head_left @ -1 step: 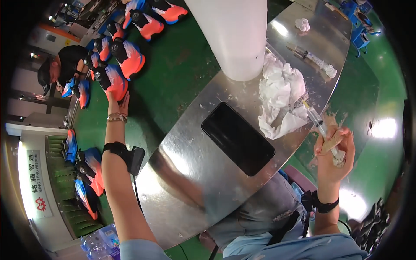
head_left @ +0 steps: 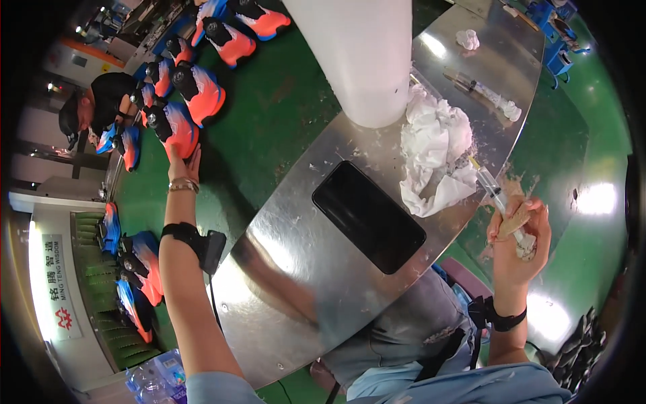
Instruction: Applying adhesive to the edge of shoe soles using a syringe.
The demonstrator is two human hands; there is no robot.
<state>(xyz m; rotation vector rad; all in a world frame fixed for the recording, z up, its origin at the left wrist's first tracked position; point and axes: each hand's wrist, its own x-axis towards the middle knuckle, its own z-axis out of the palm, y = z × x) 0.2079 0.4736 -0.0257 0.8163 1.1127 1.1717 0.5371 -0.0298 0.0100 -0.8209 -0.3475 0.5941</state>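
The left hand (head_left: pixel 184 163) is reaching out flat against an orange-and-blue shoe (head_left: pixel 176 129) on the green belt (head_left: pixel 269 121), fingers spread, not clasping. The right hand (head_left: pixel 519 236) is gripping 1 clear syringe (head_left: pixel 496 195) by its barrel — light, rigid, probably slick — beside crumpled white rags (head_left: pixel 434 151) on the steel table (head_left: pixel 282 269).

sleeves: light blue, short | trousers: grey | wrists: 2 black straps | left wrist: gold bracelet (head_left: pixel 183 186)

Nothing moved — hands (head_left: pixel 183 161) unchanged.
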